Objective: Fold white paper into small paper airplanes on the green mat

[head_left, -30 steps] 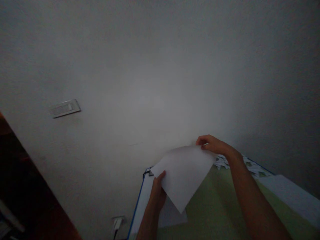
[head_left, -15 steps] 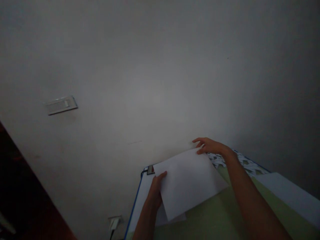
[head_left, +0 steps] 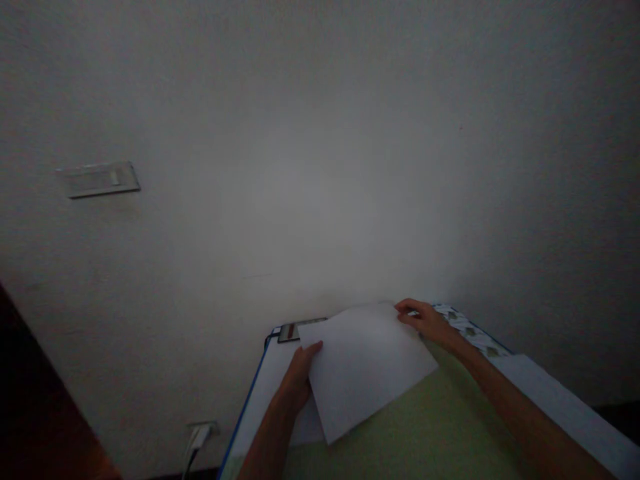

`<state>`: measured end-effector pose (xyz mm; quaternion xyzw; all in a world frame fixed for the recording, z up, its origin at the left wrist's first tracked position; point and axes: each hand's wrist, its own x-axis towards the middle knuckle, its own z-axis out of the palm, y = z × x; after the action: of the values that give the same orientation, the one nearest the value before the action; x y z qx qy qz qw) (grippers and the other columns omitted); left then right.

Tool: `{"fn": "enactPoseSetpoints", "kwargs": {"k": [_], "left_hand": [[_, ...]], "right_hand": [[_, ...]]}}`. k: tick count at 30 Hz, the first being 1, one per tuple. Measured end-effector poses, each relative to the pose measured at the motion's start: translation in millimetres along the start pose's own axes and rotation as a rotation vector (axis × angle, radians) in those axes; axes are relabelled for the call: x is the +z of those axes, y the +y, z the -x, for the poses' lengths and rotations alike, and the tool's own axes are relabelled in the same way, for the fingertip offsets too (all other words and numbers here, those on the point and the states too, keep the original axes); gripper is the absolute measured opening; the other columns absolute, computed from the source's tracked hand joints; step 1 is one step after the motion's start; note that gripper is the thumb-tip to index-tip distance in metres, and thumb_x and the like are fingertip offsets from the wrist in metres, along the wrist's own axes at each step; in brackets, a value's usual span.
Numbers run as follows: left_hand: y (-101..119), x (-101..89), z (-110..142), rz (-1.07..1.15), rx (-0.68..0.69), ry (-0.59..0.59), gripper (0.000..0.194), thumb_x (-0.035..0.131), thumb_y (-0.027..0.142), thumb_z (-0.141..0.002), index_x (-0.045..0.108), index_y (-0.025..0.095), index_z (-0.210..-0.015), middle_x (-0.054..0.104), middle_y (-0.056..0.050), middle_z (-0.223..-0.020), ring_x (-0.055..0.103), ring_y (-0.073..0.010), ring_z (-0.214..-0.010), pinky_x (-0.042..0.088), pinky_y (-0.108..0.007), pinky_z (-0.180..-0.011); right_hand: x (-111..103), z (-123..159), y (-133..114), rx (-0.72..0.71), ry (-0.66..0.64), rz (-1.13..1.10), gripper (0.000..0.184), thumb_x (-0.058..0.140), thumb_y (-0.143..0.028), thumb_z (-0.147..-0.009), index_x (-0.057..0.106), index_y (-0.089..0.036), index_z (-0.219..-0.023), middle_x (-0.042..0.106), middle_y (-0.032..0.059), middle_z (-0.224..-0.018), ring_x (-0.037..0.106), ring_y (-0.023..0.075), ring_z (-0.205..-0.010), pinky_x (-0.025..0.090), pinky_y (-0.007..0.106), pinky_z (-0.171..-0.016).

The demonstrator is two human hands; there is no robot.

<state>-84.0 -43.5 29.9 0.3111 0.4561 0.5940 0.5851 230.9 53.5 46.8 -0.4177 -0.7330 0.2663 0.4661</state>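
A blank white sheet of paper (head_left: 365,367) is held up at a tilt above the table. My left hand (head_left: 300,373) grips its left edge, thumb on top and the fingers hidden beneath. At the far right corner, my right hand (head_left: 419,320) pinches the paper between thumb and fingers. Under the sheet's left side lies more white paper (head_left: 260,393). Behind the left corner sits a dark flat object (head_left: 290,332) with a reddish patch, partly covered by the sheet.
The table has a green cover (head_left: 400,440) and a blue edge. White paper (head_left: 555,393) lies on its right side, near a patterned strip (head_left: 470,330). Beyond stands a grey wall (head_left: 320,167) with a switch plate (head_left: 100,180) and a plugged-in socket (head_left: 203,433).
My right hand has gone from spread fingers to a pinch on the paper's corner. The view has shifted slightly, and more of the dark flat object shows.
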Motion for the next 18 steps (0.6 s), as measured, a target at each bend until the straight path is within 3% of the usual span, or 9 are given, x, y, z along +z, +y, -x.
{"fn": "enactPoseSetpoints", "kwargs": {"k": [4,8,14,18], "left_hand": [[-3,1.4,-3,-0.007,-0.011,0.015,0.029,0.076,0.025,-0.08,0.068,0.013,-0.105,0.077,-0.014,-0.086,0.074,-0.0276,-0.076,0.06,-0.037,-0.071],[0,3.3,-2,-0.069,-0.02,0.041,0.027,0.078,0.029,-0.08,0.069,0.017,-0.103,0.077,-0.012,-0.083,0.075,-0.0285,-0.076,0.06,-0.037,-0.069],[3,3.3,-3,-0.049,-0.079,-0.004,0.03,0.08,0.029,-0.08,0.069,0.016,-0.104,0.076,-0.01,-0.081,0.073,-0.0251,-0.066,0.06,-0.036,-0.068],[4,1.6,-3,-0.002,-0.205,-0.051,0.029,0.079,0.026,-0.079,0.07,0.014,-0.103,0.075,-0.011,-0.078,0.074,-0.026,-0.068,0.06,-0.035,-0.069]], "right_hand": [[18,14,2,-0.058,-0.055,0.01,0.021,0.063,-0.039,-0.084,0.07,-0.023,-0.095,0.075,0.0076,-0.098,0.071,0.0263,-0.094,0.058,0.04,-0.086],[32,19,15,-0.086,-0.05,0.085,0.028,0.057,-0.037,-0.087,0.071,-0.025,-0.107,0.076,0.0085,-0.111,0.07,0.0294,-0.101,0.055,0.044,-0.092],[32,16,32,-0.057,0.125,0.104,0.028,0.055,-0.045,-0.087,0.071,-0.024,-0.097,0.075,0.0106,-0.104,0.068,0.0319,-0.103,0.052,0.047,-0.098],[23,11,34,0.119,0.287,0.022,0.033,0.055,-0.052,-0.084,0.066,-0.022,-0.091,0.073,0.0107,-0.095,0.069,0.0304,-0.087,0.056,0.043,-0.081]]}}
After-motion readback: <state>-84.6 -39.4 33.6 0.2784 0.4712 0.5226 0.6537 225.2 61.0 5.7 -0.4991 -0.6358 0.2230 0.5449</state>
